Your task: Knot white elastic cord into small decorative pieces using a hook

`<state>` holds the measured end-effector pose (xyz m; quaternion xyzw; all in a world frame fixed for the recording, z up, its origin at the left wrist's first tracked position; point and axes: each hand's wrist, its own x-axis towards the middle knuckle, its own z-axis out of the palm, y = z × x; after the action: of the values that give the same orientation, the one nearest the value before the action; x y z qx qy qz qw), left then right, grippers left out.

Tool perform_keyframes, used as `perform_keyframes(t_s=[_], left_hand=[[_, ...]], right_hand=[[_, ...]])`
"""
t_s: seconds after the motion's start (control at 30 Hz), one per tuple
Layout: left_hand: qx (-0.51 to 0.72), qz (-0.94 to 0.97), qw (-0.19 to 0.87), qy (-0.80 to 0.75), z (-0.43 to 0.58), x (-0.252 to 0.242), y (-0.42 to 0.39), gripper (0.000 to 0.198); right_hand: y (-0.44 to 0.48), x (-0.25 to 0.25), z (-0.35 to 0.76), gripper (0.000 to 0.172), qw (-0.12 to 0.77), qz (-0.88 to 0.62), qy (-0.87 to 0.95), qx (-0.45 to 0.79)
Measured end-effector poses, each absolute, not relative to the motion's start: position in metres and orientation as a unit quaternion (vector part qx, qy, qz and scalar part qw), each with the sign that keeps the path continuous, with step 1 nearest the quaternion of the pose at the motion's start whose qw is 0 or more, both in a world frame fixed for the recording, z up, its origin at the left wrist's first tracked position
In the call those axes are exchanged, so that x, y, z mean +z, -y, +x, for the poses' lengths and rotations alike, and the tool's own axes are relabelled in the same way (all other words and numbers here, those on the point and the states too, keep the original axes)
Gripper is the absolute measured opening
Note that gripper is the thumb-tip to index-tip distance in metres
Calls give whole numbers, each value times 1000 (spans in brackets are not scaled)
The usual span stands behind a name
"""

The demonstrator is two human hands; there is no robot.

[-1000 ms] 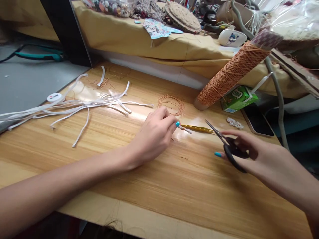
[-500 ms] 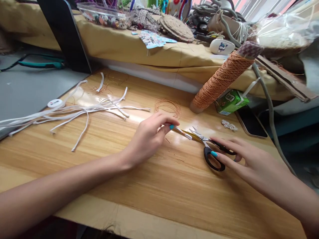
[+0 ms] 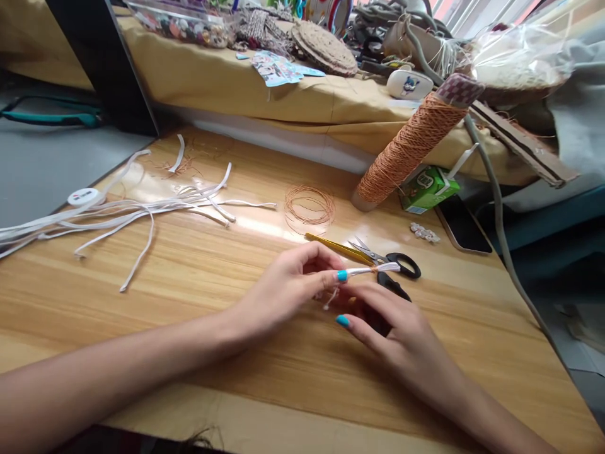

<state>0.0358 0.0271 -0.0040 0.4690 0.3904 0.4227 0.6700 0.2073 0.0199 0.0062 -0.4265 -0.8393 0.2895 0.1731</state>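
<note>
Nearest to me, two bare forearms reach across the wood-grained tabletop (image 3: 227,372). The right hand (image 3: 397,331) is loosely curved, thumb spread away from the fingers; its fingertips come right up to the left hand, and I cannot tell whether they touch the white cord piece. The left hand (image 3: 295,277) pinches that white cord piece (image 3: 388,268) between thumb and fingers. The piece points out to the right, orange thread (image 3: 374,269) wound round it near its end, and a thin loose strand dangles below the thumb.

Just behind it lie the scissors (image 3: 378,258), blades parted, black handles partly covered by the piece, and beside them the gold tweezers (image 3: 338,246). A little farther back sits a loose coil of orange thread (image 3: 309,221). To the left a spray of white cords (image 3: 155,207) spreads near a white disc (image 3: 84,197); to the right are some clear beads (image 3: 424,233), a dark phone (image 3: 464,227) and a green carton (image 3: 429,189). A tall spool (image 3: 411,148) wrapped in orange thread leans beside the carton.

Beyond, a yellow cloth (image 3: 203,85) covers a raised ledge bearing a round woven mat (image 3: 324,48) and a clear box of beads (image 3: 179,28).
</note>
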Motion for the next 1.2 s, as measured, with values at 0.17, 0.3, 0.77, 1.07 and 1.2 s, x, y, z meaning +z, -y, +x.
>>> perform_keyframes(t_s=[0.17, 0.3, 0.77, 1.07, 1.2], left_hand=[[394, 472, 692, -378, 41, -4, -23, 8], [403, 492, 671, -381, 41, -5, -23, 9], [219, 479, 723, -448, 20, 6, -49, 14], [159, 497, 726, -448, 14, 9, -49, 16], [139, 507, 723, -449, 14, 11, -50, 16]], right_hand=[[-14, 6, 198, 23, 173, -477, 779, 368], [-16, 8, 200, 26, 182, -501, 724, 437], [-42, 11, 227, 34, 365, -513, 438, 641], [-44, 8, 230, 37, 359, -516, 428, 649], [-45, 8, 231, 38, 367, -513, 428, 647]])
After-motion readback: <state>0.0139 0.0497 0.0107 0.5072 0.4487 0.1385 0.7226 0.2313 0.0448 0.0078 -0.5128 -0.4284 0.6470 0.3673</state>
